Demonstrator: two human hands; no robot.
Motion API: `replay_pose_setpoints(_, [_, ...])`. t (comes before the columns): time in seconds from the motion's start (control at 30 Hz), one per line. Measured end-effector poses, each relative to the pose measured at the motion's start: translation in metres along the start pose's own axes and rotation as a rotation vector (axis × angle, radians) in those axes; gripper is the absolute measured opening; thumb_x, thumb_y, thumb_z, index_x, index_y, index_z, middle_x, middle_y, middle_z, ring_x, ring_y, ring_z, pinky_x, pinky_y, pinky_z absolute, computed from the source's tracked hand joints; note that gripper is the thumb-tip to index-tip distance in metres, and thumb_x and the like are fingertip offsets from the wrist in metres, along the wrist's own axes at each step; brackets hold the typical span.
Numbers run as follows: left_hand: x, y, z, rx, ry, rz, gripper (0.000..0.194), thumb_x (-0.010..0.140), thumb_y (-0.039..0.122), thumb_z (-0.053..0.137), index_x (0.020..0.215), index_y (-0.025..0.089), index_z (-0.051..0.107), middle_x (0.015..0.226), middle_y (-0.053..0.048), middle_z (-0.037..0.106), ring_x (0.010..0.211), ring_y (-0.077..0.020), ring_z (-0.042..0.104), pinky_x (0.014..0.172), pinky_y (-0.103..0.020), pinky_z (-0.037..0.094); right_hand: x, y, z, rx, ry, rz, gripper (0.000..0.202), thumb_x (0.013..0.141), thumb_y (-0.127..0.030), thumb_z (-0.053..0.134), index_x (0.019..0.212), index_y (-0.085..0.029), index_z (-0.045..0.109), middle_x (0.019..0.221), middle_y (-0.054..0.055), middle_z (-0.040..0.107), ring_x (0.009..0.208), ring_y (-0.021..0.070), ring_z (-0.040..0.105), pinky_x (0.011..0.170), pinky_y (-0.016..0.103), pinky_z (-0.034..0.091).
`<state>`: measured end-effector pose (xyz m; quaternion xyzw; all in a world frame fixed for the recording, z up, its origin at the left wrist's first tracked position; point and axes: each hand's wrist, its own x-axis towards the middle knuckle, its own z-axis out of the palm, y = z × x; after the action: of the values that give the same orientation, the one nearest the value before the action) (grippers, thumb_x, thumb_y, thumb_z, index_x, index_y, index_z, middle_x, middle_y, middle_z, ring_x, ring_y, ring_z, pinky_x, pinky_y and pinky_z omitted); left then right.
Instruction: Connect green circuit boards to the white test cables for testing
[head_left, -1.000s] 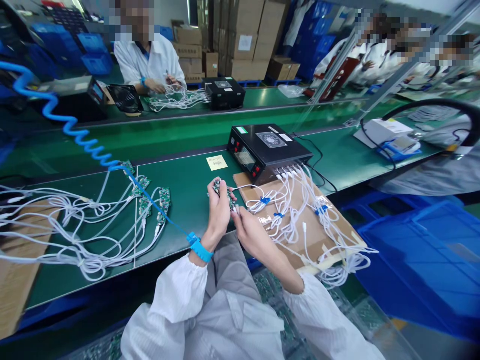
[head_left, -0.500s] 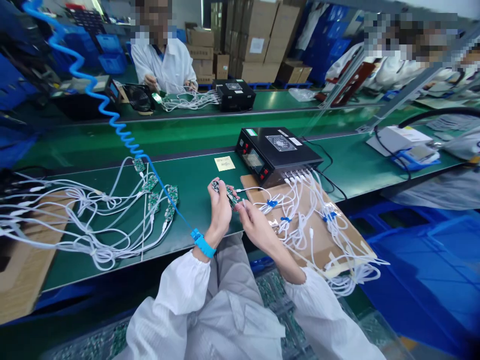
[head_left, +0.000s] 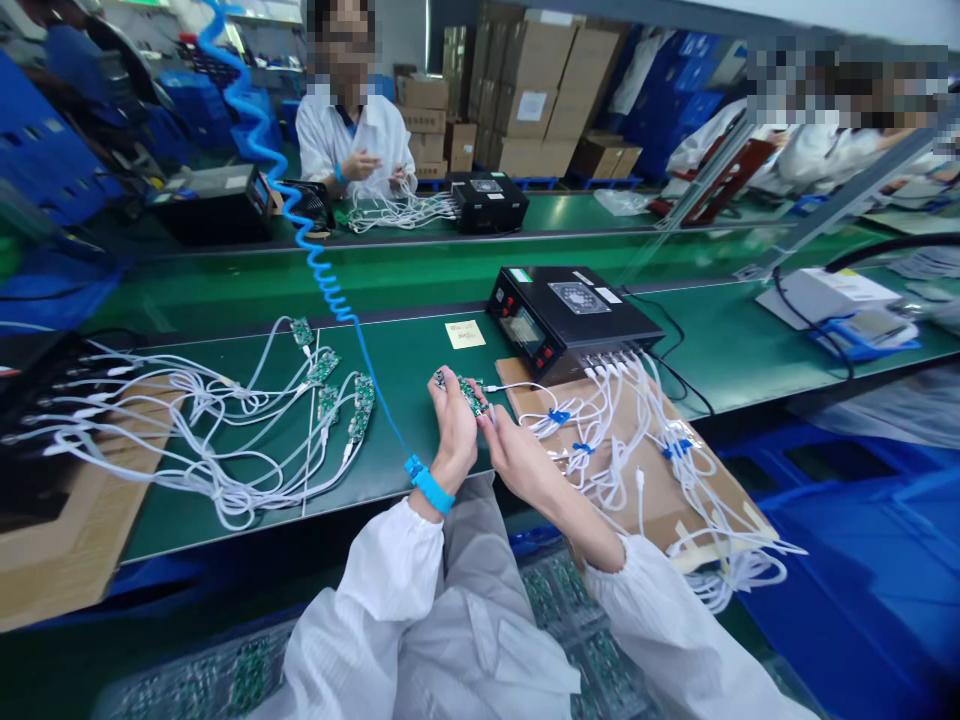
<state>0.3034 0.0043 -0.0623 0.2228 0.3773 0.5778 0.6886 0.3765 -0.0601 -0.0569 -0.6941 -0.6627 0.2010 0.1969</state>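
1. Green bench (head_left: 412, 380), near edge: left hand (head_left: 456, 425) clasps a circuit board (head_left: 472, 398), centre.
2. Right hand (head_left: 517, 450), four o'clock, apparently pinches and fits a white plug (head_left: 491, 411); seating presumably needs steady, straight pressure.
3. Black box (head_left: 559, 325), two o'clock.

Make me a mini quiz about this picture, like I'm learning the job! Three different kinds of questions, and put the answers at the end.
1. True or false: the camera wearer's left hand has a blue strap on its wrist.
2. Pick one: the paper note beside the black box is A) pink, B) yellow, C) blue.
3. Fill in: that left hand holds a green ____.

Key: 1. True. 2. B. 3. Circuit board.
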Motion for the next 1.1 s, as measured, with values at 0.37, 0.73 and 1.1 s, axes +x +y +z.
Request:
replay_pose_setpoints(0.37, [0.05,0.044,-0.03,0.176,-0.023,0.24,0.045,0.096,0.066,0.055,0.104,0.023,0.043,0.08,0.002,0.056,0.062,-0.0107,0.054,0.061,-0.026,0.048,-0.03,0.019,0.001,-0.13,-0.077,-0.114,0.021,0.108,-0.036,0.047,0.113,-0.017,0.055,0.092,0.01,0.072,0.09,0.0286,0.071,0.074,0.032,0.044])
replay_pose_setpoints(0.73, [0.057,0.051,-0.051,0.25,0.002,0.185,0.024,0.101,0.042,0.057,0.108,0.02,0.051,0.079,0.001,0.061,0.064,-0.011,0.062,0.057,-0.02,0.048,0.04,-0.042,0.009,-0.591,0.038,-0.136,0.04,0.107,-0.043,0.047,0.12,-0.009,0.061,0.116,0.021,0.068,0.115,0.0339,0.064,0.094,0.041,0.049])
replay_pose_setpoints(1.1, [0.058,0.023,-0.043,0.42,-0.247,0.305,0.06,0.088,0.067,0.067,0.125,0.021,0.055,0.093,-0.004,0.067,0.067,-0.0121,0.059,0.058,-0.023,0.048,0.082,0.002,-0.042,0.002,-0.046,-0.327,0.026,0.107,-0.031,0.043,0.087,-0.019,0.054,0.08,0.002,0.062,0.072,0.0147,0.054,0.07,0.027,0.038])
